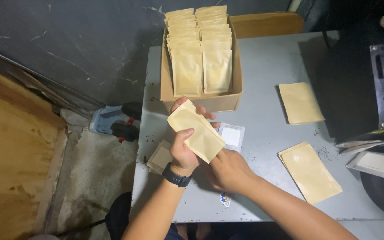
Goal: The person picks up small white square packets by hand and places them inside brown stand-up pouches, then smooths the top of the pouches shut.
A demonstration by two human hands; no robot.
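We clamp our left hand (pixel 182 151) on a kraft paper pouch (pixel 196 131), lifted over the desk (pixel 263 66) before the pouch-filled cardboard box (pixel 201 101); our right hand (pixel 227 169), underneath, seems to steady its lower edge.

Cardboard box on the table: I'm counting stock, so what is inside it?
The cardboard box holds two rows of upright tan pouches, packed front to back. Only the front pouches show fully; the box bottom and whatever is in the pouches are hidden.
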